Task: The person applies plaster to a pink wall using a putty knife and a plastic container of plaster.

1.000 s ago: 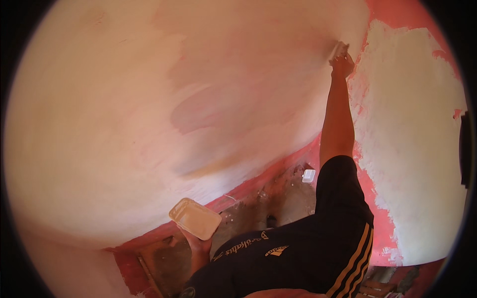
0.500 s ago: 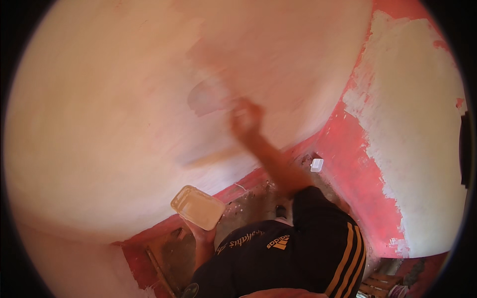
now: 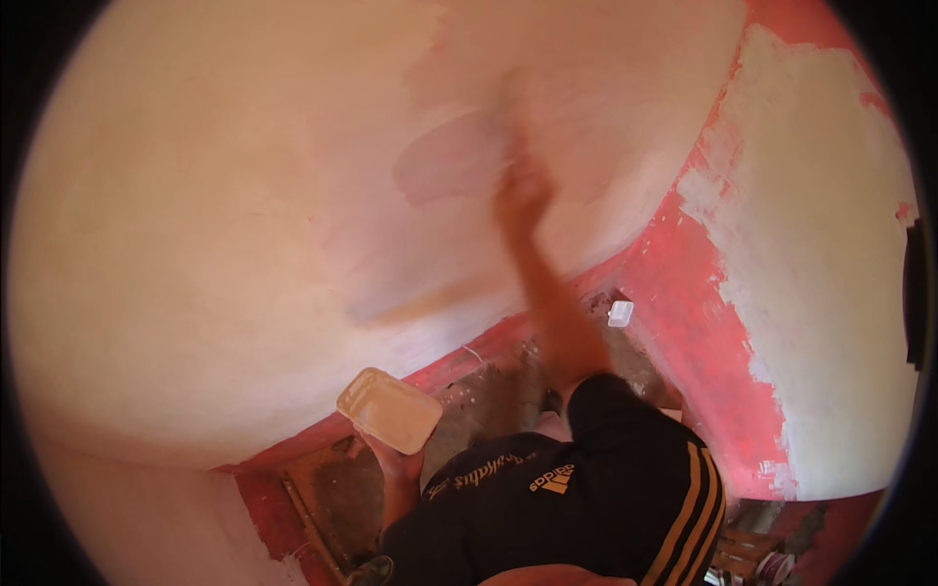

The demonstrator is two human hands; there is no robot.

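Note:
My right hand (image 3: 524, 195) is raised at the large curved wall (image 3: 225, 195), its fingers closed around a tool. Motion smears that tool (image 3: 515, 107) into a brownish streak, so its kind does not show. Beside it, a damp-looking mauve-grey patch (image 3: 445, 161) spreads over the cream surface. Lower down, my left hand (image 3: 399, 459) holds a shallow rectangular plastic tub (image 3: 391, 410) from beneath. The tub has rounded corners and a beige inside; most of the fingers are hidden behind it.
A red band (image 3: 489, 344) runs along the wall's foot. To the right stands another wall (image 3: 821, 244), whitish over red with ragged edges. A small white container (image 3: 620, 313) lies in the floor corner. Wooden slats (image 3: 743, 559) show at lower right, a stick (image 3: 313, 527) at lower left.
My right hand has swept up and to the right across the wall with its tool. The mauve-grey patch looks larger. My left hand and the tub have hardly moved.

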